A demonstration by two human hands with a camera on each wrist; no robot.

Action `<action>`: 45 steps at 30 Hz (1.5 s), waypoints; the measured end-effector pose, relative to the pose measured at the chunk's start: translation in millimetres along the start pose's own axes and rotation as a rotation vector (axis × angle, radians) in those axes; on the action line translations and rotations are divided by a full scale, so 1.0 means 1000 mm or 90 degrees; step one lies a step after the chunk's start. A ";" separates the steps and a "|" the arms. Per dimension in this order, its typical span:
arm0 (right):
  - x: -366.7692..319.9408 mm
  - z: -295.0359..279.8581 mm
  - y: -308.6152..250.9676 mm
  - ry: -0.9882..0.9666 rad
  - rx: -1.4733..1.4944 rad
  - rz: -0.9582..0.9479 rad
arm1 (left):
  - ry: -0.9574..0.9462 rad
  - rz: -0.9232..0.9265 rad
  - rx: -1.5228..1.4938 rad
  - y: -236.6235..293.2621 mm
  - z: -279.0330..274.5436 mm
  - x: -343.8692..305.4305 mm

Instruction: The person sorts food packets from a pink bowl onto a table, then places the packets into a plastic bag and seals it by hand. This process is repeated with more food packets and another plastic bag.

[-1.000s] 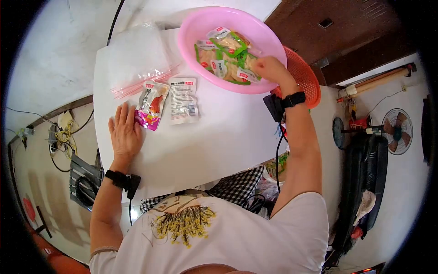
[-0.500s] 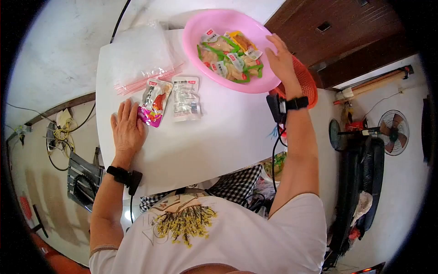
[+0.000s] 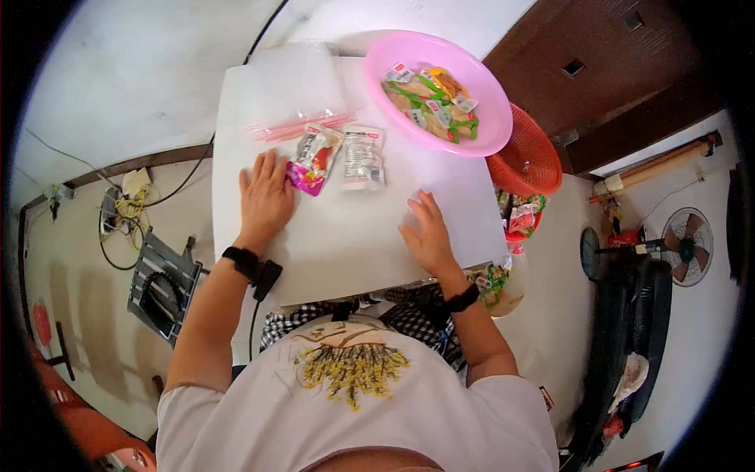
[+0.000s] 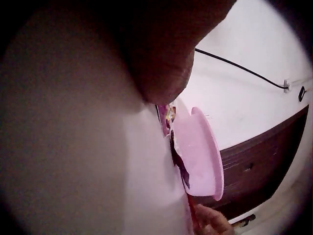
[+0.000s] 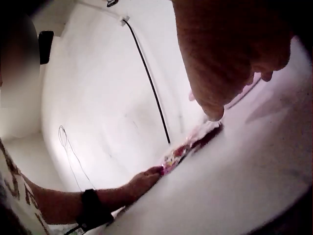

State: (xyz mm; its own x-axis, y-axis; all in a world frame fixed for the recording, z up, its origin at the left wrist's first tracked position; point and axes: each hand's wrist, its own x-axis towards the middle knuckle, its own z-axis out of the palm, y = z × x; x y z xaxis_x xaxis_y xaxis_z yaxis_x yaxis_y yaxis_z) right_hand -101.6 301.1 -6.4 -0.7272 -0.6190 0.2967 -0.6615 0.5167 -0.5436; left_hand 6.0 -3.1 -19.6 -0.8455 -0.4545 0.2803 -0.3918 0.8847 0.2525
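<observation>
My left hand [image 3: 266, 200] lies flat on the white table [image 3: 338, 244], its fingertips beside the purple end of a colourful food pouch [image 3: 316, 160]. Right of that pouch lies a silvery white printed pouch [image 3: 362, 159]. My right hand [image 3: 429, 239] is over the table's right part with its fingers spread, holding nothing; whether it touches the surface I cannot tell. In the left wrist view the left hand [image 4: 166, 58] looms dark and close. The right wrist view shows the right hand [image 5: 230, 54] with fingers extended, and the pouches [image 5: 188, 147] beyond.
A pink basin [image 3: 495, 118] with several green-edged packets stands at the table's back right, a red basket [image 3: 528, 153] beside it. Clear plastic bags [image 3: 295, 82] with red strips lie at the back left. Below the basket is a container of packets [image 3: 523, 216].
My right hand has come away from the pink basin, back toward me over the table. The head view has shifted, while my left hand stays beside the colourful pouch.
</observation>
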 end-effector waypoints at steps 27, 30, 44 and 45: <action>-0.019 0.025 -0.006 0.039 -0.108 -0.008 | 0.115 0.206 0.102 -0.040 -0.002 0.114; -0.018 0.021 -0.007 0.034 -0.085 -0.007 | -0.120 0.107 0.130 -0.024 -0.019 0.120; -0.022 0.020 -0.007 0.064 -0.071 0.000 | -0.042 0.224 0.114 -0.038 -0.006 0.132; -0.023 0.022 -0.006 0.072 -0.061 0.000 | 0.005 0.252 0.094 -0.030 -0.008 0.126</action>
State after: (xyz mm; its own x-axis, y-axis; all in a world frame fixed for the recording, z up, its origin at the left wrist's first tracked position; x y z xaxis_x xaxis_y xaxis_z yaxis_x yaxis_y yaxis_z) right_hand -77.3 299.4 -27.2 -0.7394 -0.5516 0.3861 -0.6723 0.5738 -0.4677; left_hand -85.9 -88.3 15.9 -0.9387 -0.0763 0.3363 -0.0850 0.9963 -0.0113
